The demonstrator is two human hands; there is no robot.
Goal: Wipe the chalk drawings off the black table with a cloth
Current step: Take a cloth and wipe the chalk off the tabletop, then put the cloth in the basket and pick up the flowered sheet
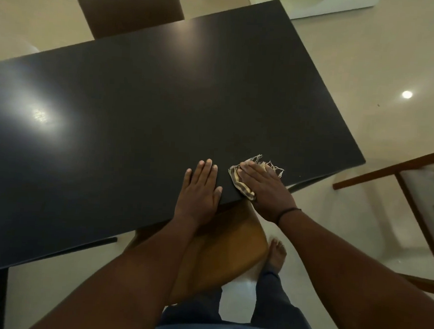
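While the striped frayed cloth is pressed flat under the right hand near the glossy black table edge, firm overlapping strokes are advised, left hand flat, bracing.

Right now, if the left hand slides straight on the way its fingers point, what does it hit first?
Nothing visible: the left hand points across bare black table toward the brown chair beyond its far edge.

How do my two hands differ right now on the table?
The left hand lies bare and flat on the black table; the right hand presses the striped cloth beneath it. Only the right wrist wears a dark band. Both rest near the table's near edge.
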